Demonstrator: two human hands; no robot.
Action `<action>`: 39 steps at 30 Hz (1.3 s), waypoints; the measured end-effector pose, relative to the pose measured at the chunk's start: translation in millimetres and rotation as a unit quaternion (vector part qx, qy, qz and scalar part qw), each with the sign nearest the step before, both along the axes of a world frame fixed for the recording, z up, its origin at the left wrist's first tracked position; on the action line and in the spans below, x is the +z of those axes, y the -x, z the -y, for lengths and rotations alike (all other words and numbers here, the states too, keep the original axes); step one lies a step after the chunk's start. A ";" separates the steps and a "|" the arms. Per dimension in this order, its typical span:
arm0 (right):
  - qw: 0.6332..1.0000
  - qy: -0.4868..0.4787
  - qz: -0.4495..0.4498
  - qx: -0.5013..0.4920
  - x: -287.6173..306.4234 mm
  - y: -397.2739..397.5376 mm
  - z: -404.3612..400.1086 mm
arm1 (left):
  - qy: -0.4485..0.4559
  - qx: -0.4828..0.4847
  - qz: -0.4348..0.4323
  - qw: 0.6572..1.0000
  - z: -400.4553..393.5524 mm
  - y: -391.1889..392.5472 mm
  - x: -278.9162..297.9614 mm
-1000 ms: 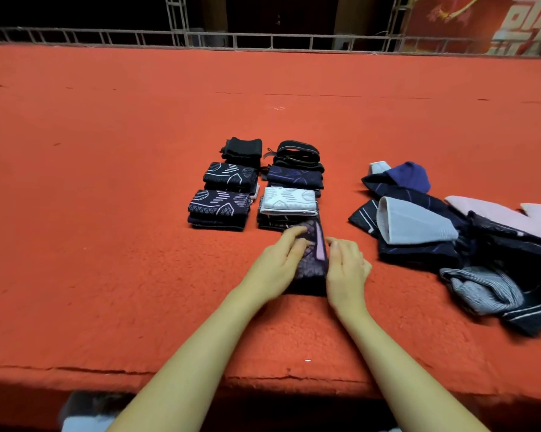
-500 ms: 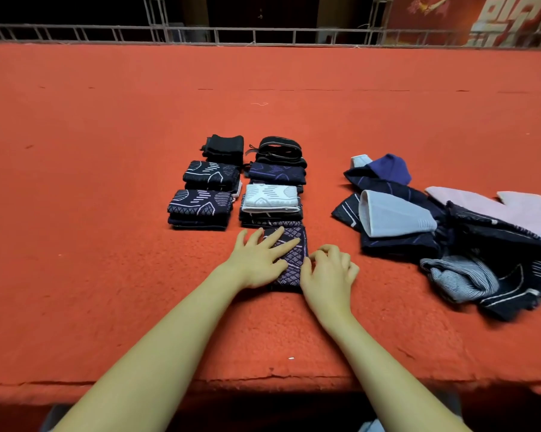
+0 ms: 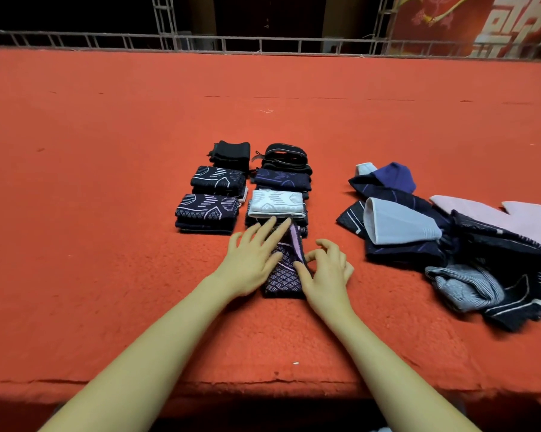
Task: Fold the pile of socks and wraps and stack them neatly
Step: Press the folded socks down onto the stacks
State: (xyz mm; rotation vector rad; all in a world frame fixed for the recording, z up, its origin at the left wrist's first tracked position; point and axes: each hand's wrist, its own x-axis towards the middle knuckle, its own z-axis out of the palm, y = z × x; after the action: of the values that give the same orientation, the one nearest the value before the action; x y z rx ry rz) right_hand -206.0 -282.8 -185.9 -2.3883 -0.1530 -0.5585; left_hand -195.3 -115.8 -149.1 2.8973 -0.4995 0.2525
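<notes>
A dark patterned sock (image 3: pixel 284 275) with a purple band lies on the red felt surface (image 3: pixel 107 244) in front of me. My left hand (image 3: pixel 252 258) presses flat on its left part with the fingers spread. My right hand (image 3: pixel 327 271) pinches the sock's right edge, which stands lifted. Just beyond are two rows of folded stacks: the white-topped stack (image 3: pixel 277 202), a navy stack (image 3: pixel 281 178), a black strappy stack (image 3: pixel 283 155), and on the left two patterned stacks (image 3: pixel 207 212) (image 3: pixel 217 179) and a black one (image 3: pixel 232 151).
A loose pile of unfolded socks and wraps (image 3: pixel 450 238) lies to the right, with pale, pink, blue and striped pieces. The surface's front edge (image 3: pixel 263 385) runs just below my forearms. A metal railing (image 3: pixel 263 45) borders the far side.
My left hand slid forward, flat on the sock, toward the white-topped stack. My right hand went from resting beside the sock to pinching and lifting its right edge, exposing the purple band.
</notes>
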 end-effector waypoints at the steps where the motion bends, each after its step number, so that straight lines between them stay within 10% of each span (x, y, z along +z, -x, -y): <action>1: 1.000 -0.004 0.018 0.006 1.6 -0.7 -1.6 | 0.015 -0.001 0.042 0.999 -2.7 -0.7 2.8; 9: 0.962 0.132 0.222 0.090 37.4 -16.0 -15.5 | -0.001 -0.001 0.279 0.960 -26.6 -4.8 14.3; 18: 0.924 0.218 0.276 0.151 42.2 -22.0 -17.4 | -0.004 -0.033 0.259 0.965 -49.6 -0.5 11.7; 30: 0.964 0.176 0.161 0.117 29.0 -7.0 -15.7 | 0.088 -0.011 0.159 0.983 -50.2 13.2 -7.1; 39: 0.944 0.109 0.299 0.091 60.6 -16.9 -42.2 | 0.146 0.020 0.355 0.923 -62.8 13.1 22.5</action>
State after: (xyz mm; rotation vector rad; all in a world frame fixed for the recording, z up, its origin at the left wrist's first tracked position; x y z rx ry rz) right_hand -189.1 -240.6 -125.3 -2.3005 -0.7260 -1.2156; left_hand -208.4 -53.0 -126.6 2.4484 -0.4471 1.2864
